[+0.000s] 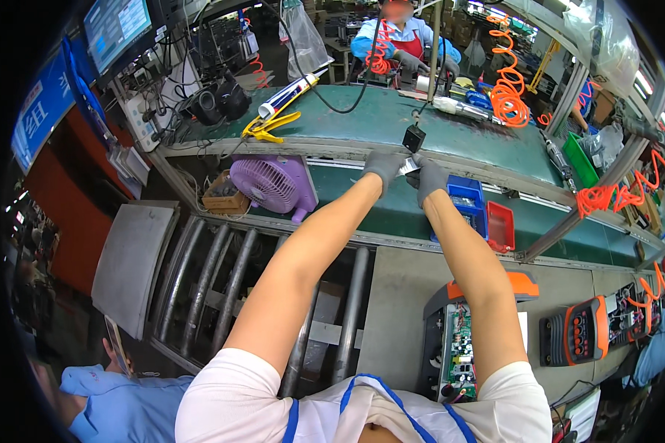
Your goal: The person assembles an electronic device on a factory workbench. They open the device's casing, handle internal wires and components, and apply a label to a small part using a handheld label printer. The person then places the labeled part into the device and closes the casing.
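Observation:
Both my arms reach forward over the lower green belt. My left hand (385,167) and my right hand (428,179), both in grey gloves, meet around a small white flat piece (408,167) that they pinch between them. Just above them a small black block (414,137) hangs on a cord. Below my right arm an open device with an orange and black case (522,283) shows its green circuit board (458,354) on the grey bench.
A purple fan (271,184) stands left of my hands. Blue (465,193) and red (500,226) bins sit to the right. A caulking gun (288,100) lies on the upper green belt. A person in blue with a red apron (403,40) works opposite. Orange coiled hoses (507,92) hang nearby.

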`<action>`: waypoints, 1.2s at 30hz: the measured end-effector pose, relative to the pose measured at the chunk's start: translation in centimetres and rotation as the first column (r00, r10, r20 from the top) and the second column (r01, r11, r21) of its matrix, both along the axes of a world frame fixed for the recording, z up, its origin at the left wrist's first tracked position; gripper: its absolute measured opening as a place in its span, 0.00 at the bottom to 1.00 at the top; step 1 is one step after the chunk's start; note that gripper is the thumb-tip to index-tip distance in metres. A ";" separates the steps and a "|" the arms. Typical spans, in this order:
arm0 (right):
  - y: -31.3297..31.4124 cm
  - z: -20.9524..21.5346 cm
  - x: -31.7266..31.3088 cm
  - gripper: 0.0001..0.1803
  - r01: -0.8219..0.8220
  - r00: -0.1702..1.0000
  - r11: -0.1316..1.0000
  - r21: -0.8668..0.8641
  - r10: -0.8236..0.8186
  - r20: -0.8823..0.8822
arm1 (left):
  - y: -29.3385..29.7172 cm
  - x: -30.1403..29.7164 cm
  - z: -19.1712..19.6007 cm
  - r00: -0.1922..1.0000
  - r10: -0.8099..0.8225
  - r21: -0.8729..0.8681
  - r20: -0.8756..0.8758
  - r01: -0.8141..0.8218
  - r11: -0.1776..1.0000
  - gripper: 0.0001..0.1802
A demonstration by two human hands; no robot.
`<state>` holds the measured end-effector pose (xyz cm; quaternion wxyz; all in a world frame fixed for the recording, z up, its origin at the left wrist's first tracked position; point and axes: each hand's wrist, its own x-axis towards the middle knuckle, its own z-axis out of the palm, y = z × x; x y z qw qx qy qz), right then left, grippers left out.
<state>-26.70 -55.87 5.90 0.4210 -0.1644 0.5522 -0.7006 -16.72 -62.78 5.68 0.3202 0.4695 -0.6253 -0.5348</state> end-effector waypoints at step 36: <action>22.4 -2.0 -9.8 0.24 -0.083 0.199 0.718 0.691 0.691 -0.695 | 16.8 11.0 -2.2 0.955 -0.089 0.196 -0.283 0.148 0.969 0.05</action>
